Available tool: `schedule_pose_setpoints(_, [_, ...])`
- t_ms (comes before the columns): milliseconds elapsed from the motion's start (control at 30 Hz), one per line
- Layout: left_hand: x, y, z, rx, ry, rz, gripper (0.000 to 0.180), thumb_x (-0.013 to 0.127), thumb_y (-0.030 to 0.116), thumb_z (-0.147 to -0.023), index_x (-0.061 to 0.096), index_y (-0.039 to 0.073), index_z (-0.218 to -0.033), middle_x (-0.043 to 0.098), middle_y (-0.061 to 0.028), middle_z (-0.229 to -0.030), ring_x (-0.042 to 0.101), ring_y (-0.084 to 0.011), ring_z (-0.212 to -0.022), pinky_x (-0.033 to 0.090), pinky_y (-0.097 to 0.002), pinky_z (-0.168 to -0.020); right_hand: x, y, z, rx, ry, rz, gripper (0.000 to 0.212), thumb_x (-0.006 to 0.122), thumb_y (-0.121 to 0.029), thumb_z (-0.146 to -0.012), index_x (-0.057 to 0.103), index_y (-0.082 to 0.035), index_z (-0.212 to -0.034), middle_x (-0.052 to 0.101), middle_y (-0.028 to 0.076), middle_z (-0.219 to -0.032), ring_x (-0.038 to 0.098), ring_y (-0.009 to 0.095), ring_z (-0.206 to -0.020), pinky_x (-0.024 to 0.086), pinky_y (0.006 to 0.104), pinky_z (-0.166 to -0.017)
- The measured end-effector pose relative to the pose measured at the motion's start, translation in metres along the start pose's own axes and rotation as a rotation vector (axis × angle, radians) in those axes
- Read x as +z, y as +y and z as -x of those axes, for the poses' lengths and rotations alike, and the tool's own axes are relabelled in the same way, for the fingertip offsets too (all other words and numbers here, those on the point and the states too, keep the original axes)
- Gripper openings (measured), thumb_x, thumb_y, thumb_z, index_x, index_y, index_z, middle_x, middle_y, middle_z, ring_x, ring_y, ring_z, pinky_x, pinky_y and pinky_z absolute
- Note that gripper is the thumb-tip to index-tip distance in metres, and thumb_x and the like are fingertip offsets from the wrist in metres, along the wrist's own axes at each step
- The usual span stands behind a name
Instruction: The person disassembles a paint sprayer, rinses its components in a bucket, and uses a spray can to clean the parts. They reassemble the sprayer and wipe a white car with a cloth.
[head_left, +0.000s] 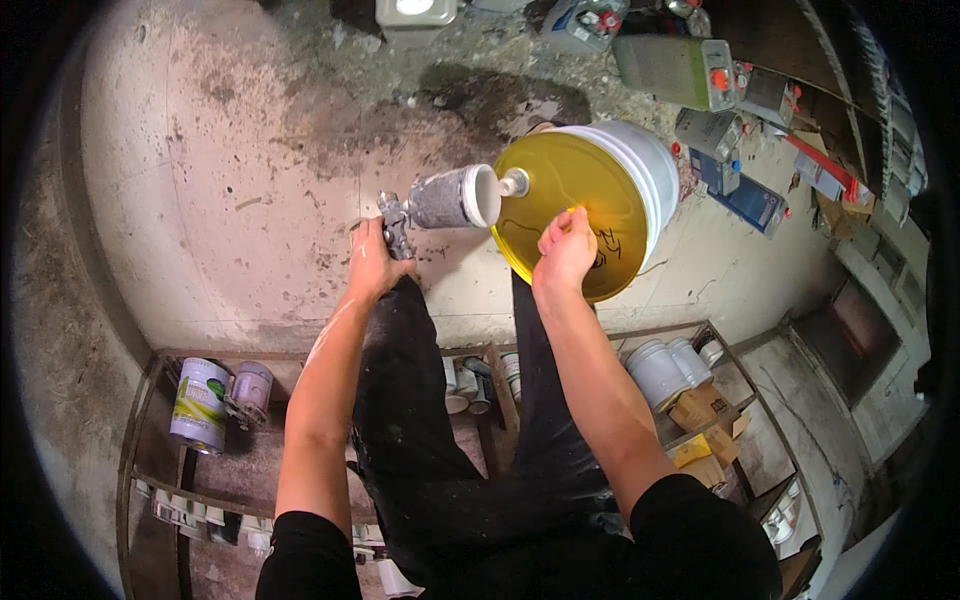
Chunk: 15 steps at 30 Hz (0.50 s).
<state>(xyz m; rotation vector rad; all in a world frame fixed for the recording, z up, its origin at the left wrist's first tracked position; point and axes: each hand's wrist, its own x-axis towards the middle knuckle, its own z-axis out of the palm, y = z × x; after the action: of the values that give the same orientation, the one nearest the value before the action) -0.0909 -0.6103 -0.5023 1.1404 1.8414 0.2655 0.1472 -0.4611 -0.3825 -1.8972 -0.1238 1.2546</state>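
My left hand [376,262] is wrapped round a metal spray gun [396,226], whose grey, paint-stained cup [438,201] lies sideways with its open mouth to the right. Close to that mouth sits the white spout [514,182] of a large white pail [640,170] with a yellow top [540,235]. The pail leans so that its top faces me. My right hand [565,250] is closed over the yellow top, with a bit of yellow at the fingertips; the exact part gripped is hard to make out. Whether liquid passes from spout to cup cannot be seen.
Several metal cans, such as a greenish one [675,72], stand at the back right. Below me a metal-framed rack [270,353] holds a paint can [200,405], white tubs [655,372] and cardboard boxes [705,408]. The floor [240,170] is stained.
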Motion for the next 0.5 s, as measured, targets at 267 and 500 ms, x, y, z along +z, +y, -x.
schedule_pose_setpoints(267, [0.029, -0.091, -0.001, -0.176, 0.052, 0.130, 0.090, 0.090, 0.024, -0.060, 0.049, -0.005, -0.136, 0.058, -0.0257, -0.130, 0.053, -0.0454, -0.123, 0.046, -0.0492, -0.108, 0.045, 0.116, 0.020, -0.143, -0.152, 0.306, 0.040, 0.049, -0.030, -0.108, 0.056, -0.007, -0.077, 0.047, -0.001, -0.069, 0.040, 0.008, -0.061, 0.031, 0.0274, -0.055])
schedule_pose_setpoints(500, [0.054, -0.133, -0.017, -0.241, 0.052, 0.049, 0.091, 0.092, 0.026, -0.061, 0.049, -0.004, -0.136, 0.059, -0.0250, -0.127, 0.054, -0.0448, -0.122, 0.047, -0.0506, -0.105, 0.054, 0.201, 0.005, -0.339, -0.200, 0.635, 0.038, 0.044, -0.031, -0.109, 0.058, -0.004, -0.087, 0.051, 0.003, -0.076, 0.047, 0.014, -0.070, 0.040, 0.0312, -0.065])
